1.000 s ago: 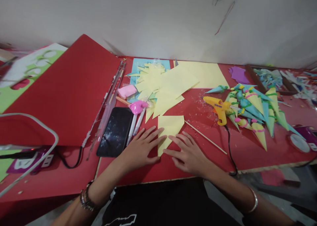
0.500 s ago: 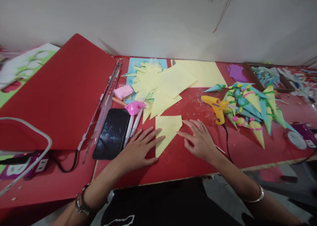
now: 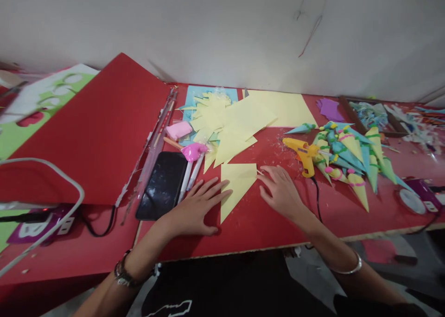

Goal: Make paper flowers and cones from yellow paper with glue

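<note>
A pale yellow paper triangle [image 3: 235,182] lies flat on the red table [image 3: 239,236], its point toward me. Over its left edge rests my left hand [image 3: 199,206], fingers spread and fingertips on the paper. My right hand [image 3: 281,193] is beside the paper's upper right corner, fingers curled. From those fingers pokes the tip of a thin whitish stick [image 3: 260,172]; the rest of it is hidden by the hand. Just beyond the triangle sits a pile of yellow paper pieces [image 3: 243,117].
Right of my hand lie a yellow hot glue gun [image 3: 301,154] and a heap of decorated paper cones [image 3: 351,145]. On the left are a black phone [image 3: 162,186], white pens [image 3: 191,175], pink clay packets [image 3: 179,130] and a large red board [image 3: 93,141].
The paper's upper right corner, bent before, now lies flat. My right hand has drawn slightly right, off the paper's slanted edge. My left hand stays on the paper; the view has shifted slightly.
</note>
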Tool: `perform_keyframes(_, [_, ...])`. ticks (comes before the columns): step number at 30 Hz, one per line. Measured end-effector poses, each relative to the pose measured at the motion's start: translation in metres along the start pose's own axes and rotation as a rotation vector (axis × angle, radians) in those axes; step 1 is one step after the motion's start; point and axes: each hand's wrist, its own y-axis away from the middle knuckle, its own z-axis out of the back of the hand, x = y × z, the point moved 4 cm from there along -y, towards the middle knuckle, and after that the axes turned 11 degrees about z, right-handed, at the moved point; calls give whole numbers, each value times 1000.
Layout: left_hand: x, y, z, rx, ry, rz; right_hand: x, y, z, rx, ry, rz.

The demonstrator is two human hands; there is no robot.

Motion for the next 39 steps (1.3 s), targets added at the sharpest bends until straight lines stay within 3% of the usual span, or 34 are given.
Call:
perform_keyframes(5, [-3,2,4,-28,24,-9,12,-6,-11,62,-164,50])
perform_keyframes(12, [-21,-5,-2,-207,-60,18,19,-17,-10,172,-240,-42])
perform_keyframes(20, [-31,-18,7,-314,-199,91,24,-20,-4,105,-281,-110])
perform_keyframes(26, [-26,-23,5,-368,-258,54,22,-14,5,95,-344,-56])
perform_keyframes(33, [-20,-21,3,-372,-224,44,29,-8,-9,108,-300,-160])
perform_keyframes(39, [-17,-23,5,-389,-151,33,30,-10,-9,124,-314,-66])
